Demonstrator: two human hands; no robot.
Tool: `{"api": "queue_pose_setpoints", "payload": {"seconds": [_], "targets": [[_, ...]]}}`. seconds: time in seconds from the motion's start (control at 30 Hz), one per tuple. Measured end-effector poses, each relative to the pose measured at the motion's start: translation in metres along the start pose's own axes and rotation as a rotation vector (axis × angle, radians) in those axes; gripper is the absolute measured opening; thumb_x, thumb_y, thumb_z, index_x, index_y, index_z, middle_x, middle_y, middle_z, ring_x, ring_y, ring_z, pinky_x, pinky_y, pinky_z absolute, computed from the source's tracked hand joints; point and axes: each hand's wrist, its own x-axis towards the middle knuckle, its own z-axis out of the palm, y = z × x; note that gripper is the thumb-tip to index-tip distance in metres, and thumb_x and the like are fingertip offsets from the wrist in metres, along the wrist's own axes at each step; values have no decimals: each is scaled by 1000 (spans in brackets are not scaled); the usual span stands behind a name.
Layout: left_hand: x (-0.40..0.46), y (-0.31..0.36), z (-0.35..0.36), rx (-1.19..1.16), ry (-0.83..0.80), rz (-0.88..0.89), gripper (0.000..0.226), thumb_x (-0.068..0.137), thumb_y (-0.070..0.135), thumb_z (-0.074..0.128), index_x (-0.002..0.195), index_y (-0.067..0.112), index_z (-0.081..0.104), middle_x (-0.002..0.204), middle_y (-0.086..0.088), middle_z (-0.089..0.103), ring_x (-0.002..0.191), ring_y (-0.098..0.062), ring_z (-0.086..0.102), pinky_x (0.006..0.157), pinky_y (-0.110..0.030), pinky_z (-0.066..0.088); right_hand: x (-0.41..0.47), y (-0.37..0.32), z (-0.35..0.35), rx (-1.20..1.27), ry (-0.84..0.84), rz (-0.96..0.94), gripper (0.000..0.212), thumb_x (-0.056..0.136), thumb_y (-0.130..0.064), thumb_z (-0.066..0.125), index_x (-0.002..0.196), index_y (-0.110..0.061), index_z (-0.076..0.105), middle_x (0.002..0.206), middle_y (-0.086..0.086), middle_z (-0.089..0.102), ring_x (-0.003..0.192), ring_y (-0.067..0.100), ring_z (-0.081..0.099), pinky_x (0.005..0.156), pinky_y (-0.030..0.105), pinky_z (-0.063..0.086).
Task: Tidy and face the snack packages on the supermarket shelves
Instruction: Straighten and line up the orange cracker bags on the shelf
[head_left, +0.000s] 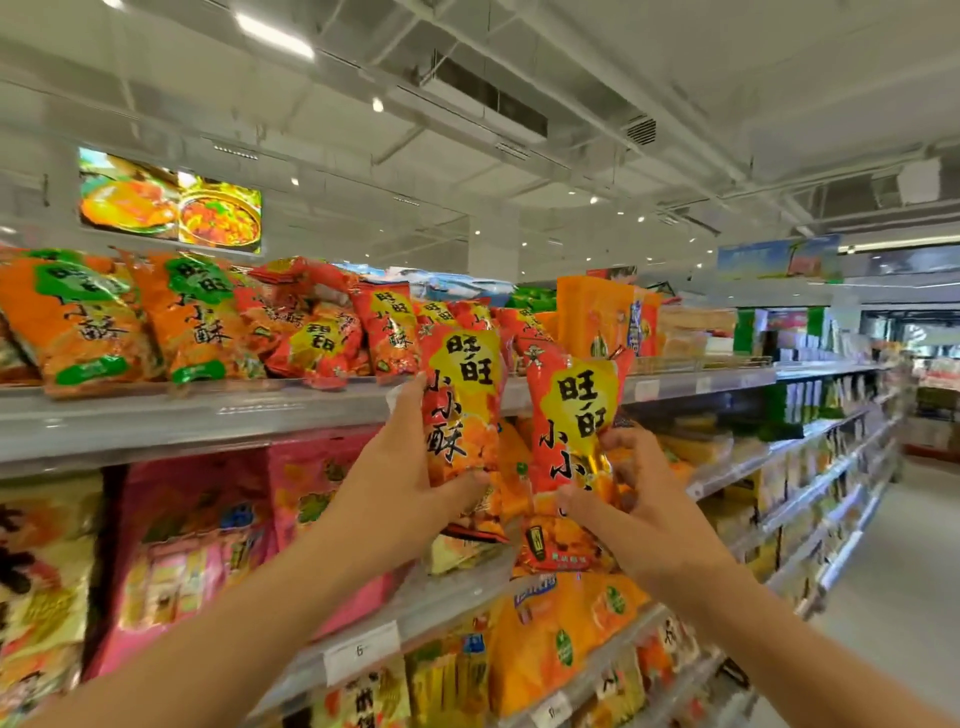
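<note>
Your left hand (402, 480) grips a red-and-yellow snack bag (462, 410), thumb across its lower front, fingers behind it. Your right hand (631, 512) pinches a second matching bag (569, 457) at its lower half, fingers curled into the foil. Both bags are upright, faces toward you, side by side and close together, raised in front of the top shelf edge (208, 415). Whether they touch each other is unclear from this angle. On the top shelf, orange bags with green labels (88, 322) lean at left; more red bags (317, 332) lie jumbled at centre. Pink packages (192, 540) fill the shelf below at left.
</note>
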Motion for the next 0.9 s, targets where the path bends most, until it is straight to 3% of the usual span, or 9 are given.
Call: {"api": "queue_pose_setpoints", "payload": {"seconds": [0.1,0.23,0.4,0.47,0.53,0.67,0.73,0.83,0.9], "targets": [[34,-8,13,-14,29,6,97,72,56,74,143,53,7,149,12,37,128,-9,46,99,-27,36,36,28,-4,73,5,-22,44,74,-58,69,104,-60,37,96,9,64,76,23,67,66,49,58],[104,-12,24,53,118,56,102,68,57,76,147,38,17,127,13,56,102,-12,63,90,-33,45,95,57,-14,57,43,-88,39,76,-58,67,98,-67,36,82,-6,64,67,8,66,56,26,57],[192,-17,31,61,227,64,98,69,45,82,146,30,23,90,30,55,75,9,61,67,-14,38,193,64,-40,90,81,-159,45,82,-46,70,113,-45,39,102,4,65,82,24,71,68,50,60],[213,-21,37,53,265,57,98,70,41,84,145,30,22,83,34,49,65,17,58,61,-9,31,228,65,-45,123,118,-183,48,83,-41,72,118,-36,38,108,4,64,87,22,71,74,48,59],[234,-23,42,91,301,69,97,70,42,83,144,29,22,86,35,46,66,19,57,60,-8,30,261,64,-46,149,122,-199,47,84,-39,72,117,-34,39,102,5,65,78,16,72,67,41,61],[270,-29,53,214,313,-1,100,68,46,83,144,29,20,110,13,59,89,-13,59,70,-24,40,317,63,-38,173,93,-276,40,86,-35,71,110,-32,39,70,-9,65,53,4,66,45,21,50],[281,-32,62,305,307,-78,103,66,47,83,144,27,19,117,1,60,93,-21,57,75,-31,41,340,69,-30,201,47,-309,38,87,-32,70,107,-30,39,58,-18,64,47,2,63,40,21,48],[288,-37,78,450,298,-172,104,66,44,85,144,22,20,123,-10,58,96,-29,58,75,-35,43,368,85,-15,174,-43,-290,42,82,-40,72,108,-33,41,66,-7,65,56,10,65,50,35,56],[289,-41,87,528,300,-240,102,65,45,84,142,24,20,131,-11,54,103,-30,57,79,-36,44,381,97,-4,197,-109,-292,40,80,-42,73,105,-35,42,73,-6,64,56,6,65,48,26,52]]}}
